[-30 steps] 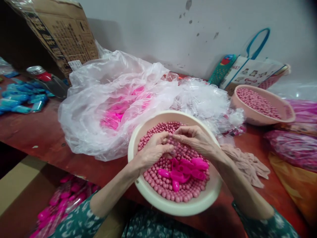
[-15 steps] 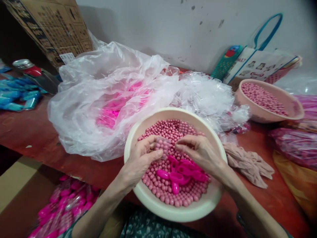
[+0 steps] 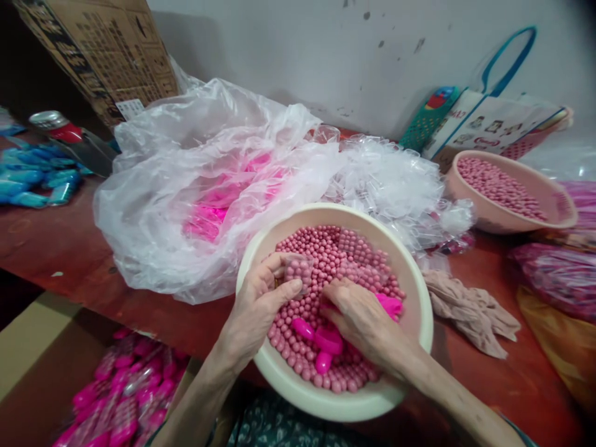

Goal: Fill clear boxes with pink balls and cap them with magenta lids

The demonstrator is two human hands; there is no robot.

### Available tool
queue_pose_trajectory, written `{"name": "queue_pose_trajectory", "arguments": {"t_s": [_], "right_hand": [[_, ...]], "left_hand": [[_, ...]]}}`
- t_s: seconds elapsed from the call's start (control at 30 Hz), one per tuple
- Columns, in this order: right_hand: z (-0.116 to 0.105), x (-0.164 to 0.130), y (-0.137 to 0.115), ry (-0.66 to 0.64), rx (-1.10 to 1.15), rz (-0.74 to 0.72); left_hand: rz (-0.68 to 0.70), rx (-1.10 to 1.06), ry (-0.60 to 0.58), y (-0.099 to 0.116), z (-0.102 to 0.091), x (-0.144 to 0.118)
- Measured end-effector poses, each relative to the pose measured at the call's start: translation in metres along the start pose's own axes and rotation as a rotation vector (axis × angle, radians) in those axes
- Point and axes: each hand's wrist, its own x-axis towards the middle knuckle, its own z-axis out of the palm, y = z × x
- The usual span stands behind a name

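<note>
A cream bowl (image 3: 416,372) full of pink beads (image 3: 321,251) stands in front of me. Over its left side, my left hand (image 3: 265,295) pinches a small clear plastic case (image 3: 298,271), through which pink beads show. My right hand (image 3: 356,313) reaches down into the bowl, its fingers curled at the bright pink plastic pieces (image 3: 328,340) lying on the beads. Its fingertips are partly hidden, and I cannot make out whether they grip one of the pieces. More pink pieces (image 3: 390,305) show beyond that hand.
A large clear bag (image 3: 139,205) with pink pieces lies behind, beside a heap of clear plastic parts (image 3: 391,180). A second bowl (image 3: 556,217) of beads stands back right, near a crumpled cloth (image 3: 468,304). A box of filled pink items (image 3: 123,385) sits low at left.
My right hand has moved down from beside the clear case to the pink pieces in the bowl. My left hand still holds the case, shifted slightly left.
</note>
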Motion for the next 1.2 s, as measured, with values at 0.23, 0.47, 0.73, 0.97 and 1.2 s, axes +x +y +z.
{"name": "queue_pose_trajectory", "arguments": {"t_s": [0.23, 0.47, 0.73, 0.97, 1.2], "right_hand": [[-0.030, 0.012, -0.008, 0.279, 0.894, 0.237], [-0.030, 0.017, -0.002, 0.511, 1.386, 0.372], [-0.033, 0.011, -0.019, 0.505, 1.185, 0.320], [-0.046, 0.006, -0.019, 0.380, 0.537, -0.029], [-0.046, 0.003, -0.021, 0.257, 0.157, -0.193]], "left_hand": [[0.018, -0.002, -0.026, 0.000, 0.000, -0.002], [-0.018, 0.042, -0.007, -0.001, -0.002, -0.002], [-0.033, 0.083, -0.030, -0.001, -0.001, -0.002], [0.001, 0.030, -0.077, 0.001, 0.002, -0.002], [0.004, 0.012, -0.047, 0.005, 0.004, -0.002]]}}
